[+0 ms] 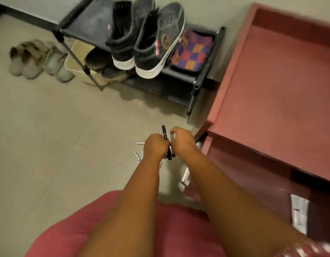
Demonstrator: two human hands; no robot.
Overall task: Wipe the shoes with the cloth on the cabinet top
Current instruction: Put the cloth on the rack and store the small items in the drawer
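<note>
Held together over the floor: left hand [155,145] and right hand [182,140], fingers curled round a slim black object [165,133]. Stood on black shoe rack [205,71]: dark grey white-soled high-top shoes [142,38], beside folded purple-orange checked cloth [193,51].

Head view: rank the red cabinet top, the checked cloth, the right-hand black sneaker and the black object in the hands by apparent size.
1. red cabinet top
2. right-hand black sneaker
3. checked cloth
4. black object, though mostly hidden by the hands.

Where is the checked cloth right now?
In the head view, the checked cloth lies at the right end of the black shoe rack's top shelf, beside the dark sneakers.
</note>
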